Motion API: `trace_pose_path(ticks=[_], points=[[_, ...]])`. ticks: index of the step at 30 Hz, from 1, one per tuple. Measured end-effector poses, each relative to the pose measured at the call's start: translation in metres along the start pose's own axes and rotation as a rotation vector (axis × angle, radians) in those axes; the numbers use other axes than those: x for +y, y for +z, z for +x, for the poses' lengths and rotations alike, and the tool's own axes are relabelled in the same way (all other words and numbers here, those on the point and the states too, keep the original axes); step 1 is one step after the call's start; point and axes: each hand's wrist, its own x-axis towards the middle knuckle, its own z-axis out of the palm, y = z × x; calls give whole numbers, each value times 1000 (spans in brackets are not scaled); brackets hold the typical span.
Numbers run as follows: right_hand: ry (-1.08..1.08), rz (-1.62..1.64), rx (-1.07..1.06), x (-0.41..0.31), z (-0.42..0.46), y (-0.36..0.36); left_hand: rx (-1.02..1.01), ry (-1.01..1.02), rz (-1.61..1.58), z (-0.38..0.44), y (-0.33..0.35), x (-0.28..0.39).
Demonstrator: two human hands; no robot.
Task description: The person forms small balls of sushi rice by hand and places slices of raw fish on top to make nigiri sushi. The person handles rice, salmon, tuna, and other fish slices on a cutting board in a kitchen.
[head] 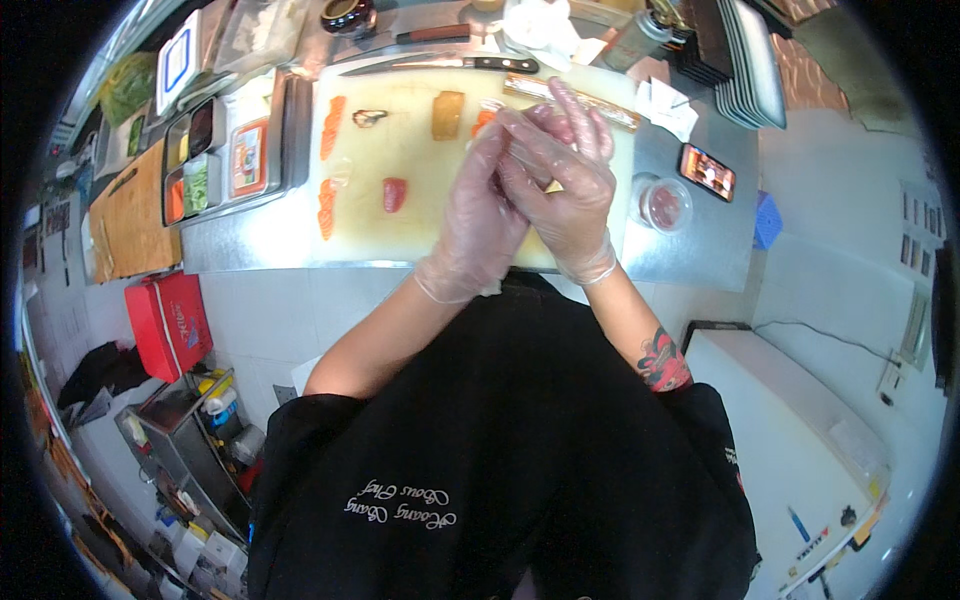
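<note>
Both my hands wear clear plastic gloves and are pressed together above a pale cutting board. The fingers of my right hand lie across my left hand; whatever may be between the palms is hidden. On the board, orange fish slices lie at the left, with more orange slices below them. A red piece of fish rests near the middle. Above it are a golden-brown slab and a small dark-edged piece. My left fingers partly cover some orange-and-white pieces.
A black-handled knife lies along the board's far edge, beside a long patterned strip. To the right are a clear cup, a phone and stacked plates. A tray of ingredients and wooden board flank the left.
</note>
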Motion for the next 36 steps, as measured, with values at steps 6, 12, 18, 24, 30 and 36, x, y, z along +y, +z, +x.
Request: trace_pose_path(ticks=[6,12,18,24,30,36], points=[[-111,-78,75,3,2,2,38,41,145,-10,17,11],[-204,-102,54,-4,13,-11,70,38,201,-23,37,19],[-245,-58,96,-12,18,-13,64,105,292,-29,50,24],[-234,-34,90,-10,21,-7,18,168,325,-27,46,20],[-102,-26,-196,0,11,-10,-22,-24,-34,23,-33,27],[-547,-704,-322,28,-9,12,323,-163,0,29,-29,35]])
